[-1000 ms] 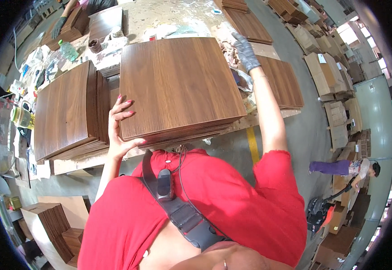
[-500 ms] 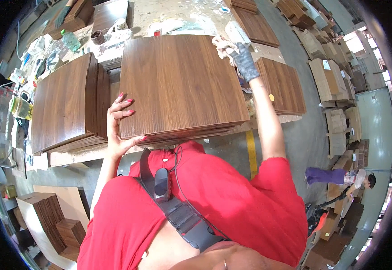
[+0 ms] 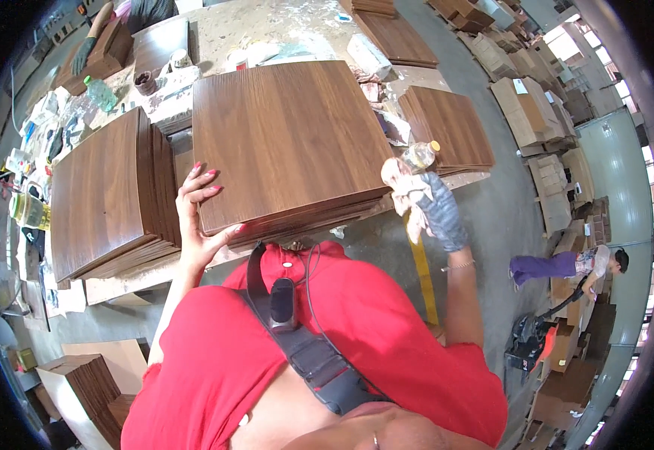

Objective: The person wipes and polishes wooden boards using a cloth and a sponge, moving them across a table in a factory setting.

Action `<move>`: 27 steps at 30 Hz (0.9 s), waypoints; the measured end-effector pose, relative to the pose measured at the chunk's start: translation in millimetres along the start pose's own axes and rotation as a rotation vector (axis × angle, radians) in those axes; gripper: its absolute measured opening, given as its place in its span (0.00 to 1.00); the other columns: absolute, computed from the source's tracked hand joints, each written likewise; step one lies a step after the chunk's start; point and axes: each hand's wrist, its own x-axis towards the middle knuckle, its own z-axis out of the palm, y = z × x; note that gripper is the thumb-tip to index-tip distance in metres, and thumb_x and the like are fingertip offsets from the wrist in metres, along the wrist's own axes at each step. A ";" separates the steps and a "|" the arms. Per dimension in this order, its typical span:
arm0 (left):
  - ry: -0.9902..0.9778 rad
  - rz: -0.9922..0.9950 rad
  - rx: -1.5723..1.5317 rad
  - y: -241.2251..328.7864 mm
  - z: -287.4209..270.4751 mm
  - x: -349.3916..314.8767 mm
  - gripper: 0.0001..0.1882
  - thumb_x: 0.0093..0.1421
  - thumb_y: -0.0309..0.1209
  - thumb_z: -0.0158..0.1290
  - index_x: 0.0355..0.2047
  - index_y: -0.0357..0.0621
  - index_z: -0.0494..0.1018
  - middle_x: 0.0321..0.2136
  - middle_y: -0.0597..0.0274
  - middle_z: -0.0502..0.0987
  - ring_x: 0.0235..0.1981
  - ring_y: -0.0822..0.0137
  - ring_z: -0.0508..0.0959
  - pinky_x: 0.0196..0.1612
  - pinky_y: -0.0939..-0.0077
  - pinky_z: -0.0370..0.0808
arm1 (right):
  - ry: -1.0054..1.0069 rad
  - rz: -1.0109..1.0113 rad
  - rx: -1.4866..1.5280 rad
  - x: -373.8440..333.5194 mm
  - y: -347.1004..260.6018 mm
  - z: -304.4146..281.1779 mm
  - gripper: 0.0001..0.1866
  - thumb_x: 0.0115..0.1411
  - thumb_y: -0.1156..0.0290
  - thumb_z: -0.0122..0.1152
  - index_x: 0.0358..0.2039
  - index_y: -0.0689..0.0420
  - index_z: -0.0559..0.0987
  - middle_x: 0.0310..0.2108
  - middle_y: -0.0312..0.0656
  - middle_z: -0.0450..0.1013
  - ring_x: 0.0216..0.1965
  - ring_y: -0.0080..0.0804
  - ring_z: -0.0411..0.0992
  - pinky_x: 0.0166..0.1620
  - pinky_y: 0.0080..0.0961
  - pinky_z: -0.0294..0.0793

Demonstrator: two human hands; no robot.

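Two hands were at the board (image 3: 289, 135), the top piece of a brown stack directly before the person. The left hand (image 3: 194, 212) had its fingers spread apart, red-nailed fingertips (image 3: 210, 190) on the board's face by its left edge, the thumb at its near edge close to the left corner. The right hand (image 3: 444, 213), in a grey glove, was just off the board's near right corner, its fingers closed around a bunched, pale rag (image 3: 411, 192). Whether the rag touched that corner, I could not tell.

Just past the rag, on the board's right, was a clear bottle (image 3: 420, 156) with a yellow cap. Farther right of the board sat a stack of smaller panels (image 3: 447, 127); to the board's left, across a narrow gap, was another brown stack (image 3: 98, 199). Behind the board stretched the stained table (image 3: 289, 26), with a green bottle (image 3: 100, 95) and a dark cup (image 3: 145, 82) toward its far left. Beyond those, a co-worker's gloved hand (image 3: 83, 56) was at a further stack (image 3: 109, 56).

Well to the board's right, past the grey floor (image 3: 477, 247), were cartons (image 3: 529, 112) and a person in purple trousers (image 3: 548, 268) holding a pallet truck (image 3: 531, 341).
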 end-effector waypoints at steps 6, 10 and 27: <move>-0.066 0.066 0.024 -1.3 -6.9 1.9 0.37 0.48 0.43 0.72 0.55 0.44 0.70 0.63 0.50 0.67 0.72 0.45 0.55 0.72 0.45 0.52 | 0.167 -0.007 -0.172 -4.3 -30.6 27.7 0.19 0.67 0.72 0.59 0.57 0.60 0.74 0.44 0.41 0.78 0.36 0.21 0.75 0.40 0.21 0.76; -0.156 0.093 0.145 4.2 -22.7 8.5 0.41 0.47 0.44 0.73 0.60 0.46 0.71 0.64 0.53 0.68 0.72 0.47 0.57 0.71 0.49 0.53 | 0.221 -0.090 -0.648 -7.6 -12.4 56.0 0.16 0.65 0.78 0.56 0.53 0.62 0.77 0.41 0.41 0.78 0.28 0.21 0.73 0.30 0.21 0.76; -0.149 0.160 0.047 -8.3 -30.0 2.7 0.35 0.48 0.40 0.72 0.55 0.46 0.73 0.64 0.53 0.69 0.72 0.47 0.57 0.71 0.49 0.52 | -0.161 -0.623 -1.079 5.0 -30.0 257.1 0.20 0.61 0.68 0.59 0.53 0.57 0.77 0.43 0.49 0.78 0.39 0.46 0.79 0.43 0.41 0.79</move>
